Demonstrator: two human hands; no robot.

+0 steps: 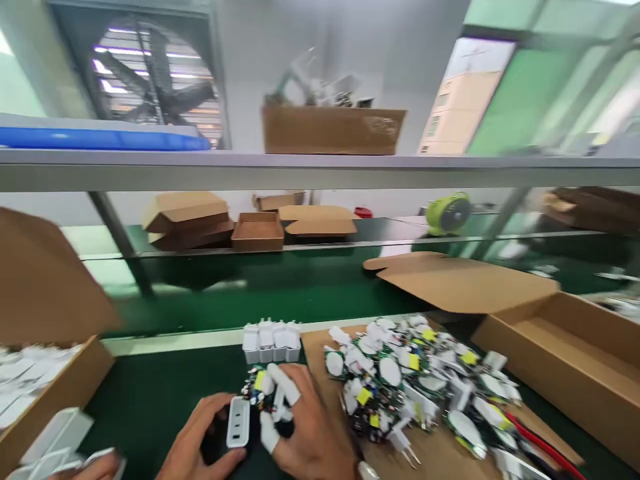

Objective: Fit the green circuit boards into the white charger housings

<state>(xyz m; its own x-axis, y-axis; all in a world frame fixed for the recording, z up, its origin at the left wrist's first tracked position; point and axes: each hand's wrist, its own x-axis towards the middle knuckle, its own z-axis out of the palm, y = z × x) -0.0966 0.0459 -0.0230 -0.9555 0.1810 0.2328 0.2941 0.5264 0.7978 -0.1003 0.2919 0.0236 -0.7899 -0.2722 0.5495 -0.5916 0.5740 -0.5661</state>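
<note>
My left hand (203, 437) is closed around a white charger housing (239, 423), whose end face with three port slots is turned up. Close beside it, my right hand (303, 427), with white covers on some fingertips, pinches a small circuit board assembly (259, 387) with a yellow patch on it. The board and housing are almost side by side; whether they touch I cannot tell. Behind my hands stands a tight group of white charger housings (271, 341). To the right, a heap of circuit board assemblies (400, 380) lies on a cardboard sheet (430, 460).
Another person's fingers (97, 467) are at white housings (55, 440) lower left. A cardboard box (95, 373) of white parts stands left, another box (570, 353) right. A metal shelf (320, 175) spans above the green work surface (150, 393). A red cable (543, 448) crosses the heap's edge.
</note>
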